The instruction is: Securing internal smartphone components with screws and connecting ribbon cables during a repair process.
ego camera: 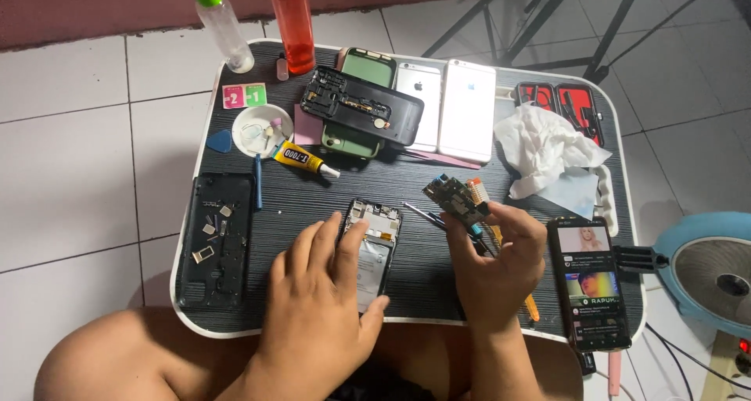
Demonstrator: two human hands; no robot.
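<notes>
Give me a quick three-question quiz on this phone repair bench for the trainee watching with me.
1. True or false: the right hand holds a circuit board lifted off the table.
2. What does the left hand rest on? A) opened phone B) crumpled tissue C) yellow glue tube
3. Which bottle stands nearer the table's back-left corner, the clear bottle or the red bottle?

Key: 1 true; 2 A; 3 the clear bottle.

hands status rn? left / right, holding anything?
Left hand: open, flat on the opened phone, gripping nothing.
Right hand: closed on a small circuit board, lifted above the table.
</notes>
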